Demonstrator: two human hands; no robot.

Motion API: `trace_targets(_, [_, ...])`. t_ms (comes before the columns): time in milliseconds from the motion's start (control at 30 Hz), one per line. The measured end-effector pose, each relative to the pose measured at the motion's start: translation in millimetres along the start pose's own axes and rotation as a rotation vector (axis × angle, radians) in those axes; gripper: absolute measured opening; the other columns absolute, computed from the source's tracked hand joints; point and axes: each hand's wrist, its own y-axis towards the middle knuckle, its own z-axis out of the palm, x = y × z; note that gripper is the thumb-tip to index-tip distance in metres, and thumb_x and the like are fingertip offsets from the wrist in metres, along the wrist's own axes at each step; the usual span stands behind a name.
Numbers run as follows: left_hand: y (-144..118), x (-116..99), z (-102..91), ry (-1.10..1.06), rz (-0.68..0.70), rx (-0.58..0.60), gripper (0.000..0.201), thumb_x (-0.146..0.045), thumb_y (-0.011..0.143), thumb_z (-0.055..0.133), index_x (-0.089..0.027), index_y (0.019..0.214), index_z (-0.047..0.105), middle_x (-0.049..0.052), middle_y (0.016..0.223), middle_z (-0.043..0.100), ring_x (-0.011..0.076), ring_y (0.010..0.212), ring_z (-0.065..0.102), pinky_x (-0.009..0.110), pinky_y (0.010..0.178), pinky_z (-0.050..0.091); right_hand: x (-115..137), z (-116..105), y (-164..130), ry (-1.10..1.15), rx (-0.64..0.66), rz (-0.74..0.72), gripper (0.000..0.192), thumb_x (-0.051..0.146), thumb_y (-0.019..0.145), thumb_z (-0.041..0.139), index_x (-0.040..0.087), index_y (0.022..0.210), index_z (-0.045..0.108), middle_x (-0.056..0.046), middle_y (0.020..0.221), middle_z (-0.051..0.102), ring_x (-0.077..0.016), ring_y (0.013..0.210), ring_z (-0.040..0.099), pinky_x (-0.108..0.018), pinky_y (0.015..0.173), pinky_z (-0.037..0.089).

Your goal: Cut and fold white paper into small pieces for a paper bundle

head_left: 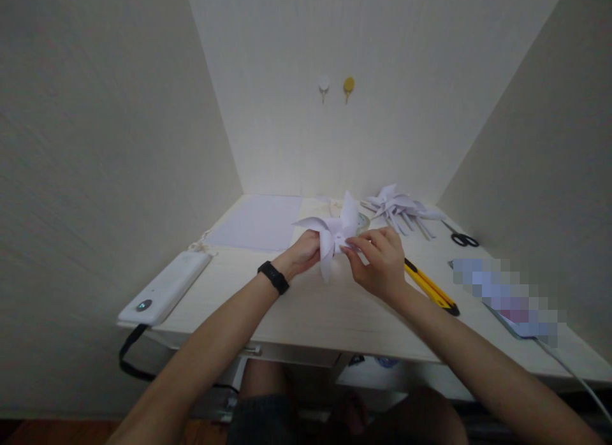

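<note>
A white paper pinwheel (pixel 337 231) with curved blades is held up over the middle of the table. My left hand (pixel 306 250), with a black band on the wrist, is closed behind the pinwheel; its fingertips are hidden by the blades. From the other side my right hand (pixel 380 260) pinches near the pinwheel's centre with thumb and forefinger. A yellow utility knife (pixel 430 287) lies on the table just right of my right hand. Behind the hands, a roundish pale green object (pixel 363 222) is partly covered by the pinwheel.
More white paper pinwheels (pixel 394 206) are heaped at the back right, near black-handled scissors (pixel 463 240). White paper sheets (pixel 258 222) lie at the back left. A white power bank-like device (pixel 165 289) rests at the left edge. A blurred-out phone-like object (pixel 507 305) with a cable lies right.
</note>
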Motion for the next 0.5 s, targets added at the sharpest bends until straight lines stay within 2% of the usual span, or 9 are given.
trace_targets(133, [0,-2,1.8,-0.061,0.034,-0.031,0.024,-0.022,0.066,0.079,-0.009,0.084,0.072,0.008,0.069,0.069,0.0159,0.061,0.063,0.024,0.055,0.047,1,-4,0,0.09,-0.05,-0.018,0.005,0.024,0.085,0.064,0.022,0.081,0.065,-0.006,0.075,0.067,-0.0212,0.073,0.055,-0.036,0.07,0.042])
trace_targets(267, [0,-8,1.6,-0.146,0.122,-0.068,0.022,-0.018,0.065,0.079,-0.011,0.084,0.071,0.007,0.073,0.07,0.0184,0.072,0.066,0.026,0.064,0.05,6,-3,-6,0.284,0.043,0.121,0.014,0.026,0.089,0.06,0.022,0.075,0.058,0.003,0.054,0.056,-0.0119,0.047,0.049,-0.027,0.051,0.036])
trace_targets(333, [2,-10,-0.1,-0.195,0.179,-0.092,0.023,-0.016,0.063,0.079,-0.011,0.083,0.07,0.006,0.075,0.071,0.0191,0.078,0.067,0.027,0.07,0.051,10,1,-12,0.333,0.136,0.197,0.013,0.033,0.087,0.063,0.021,0.084,0.058,0.003,0.06,0.062,-0.01,0.044,0.051,-0.025,0.048,0.037])
trace_targets(433, [7,-10,-2.5,-0.259,0.243,-0.135,0.023,-0.014,0.059,0.08,-0.013,0.078,0.069,0.003,0.075,0.07,0.0193,0.083,0.066,0.028,0.076,0.051,15,11,-21,0.321,0.248,0.242,0.031,0.044,0.081,0.071,0.02,0.097,0.06,-0.001,0.078,0.072,-0.0118,0.05,0.061,-0.024,0.052,0.042])
trace_targets(500, [9,-10,-2.6,-0.285,0.249,-0.158,0.023,-0.013,0.057,0.08,-0.014,0.078,0.068,0.002,0.074,0.07,0.0198,0.087,0.066,0.029,0.08,0.05,18,16,-25,0.289,0.262,0.259,0.03,0.044,0.081,0.071,0.021,0.097,0.062,-0.001,0.074,0.072,-0.0134,0.052,0.064,-0.025,0.052,0.043])
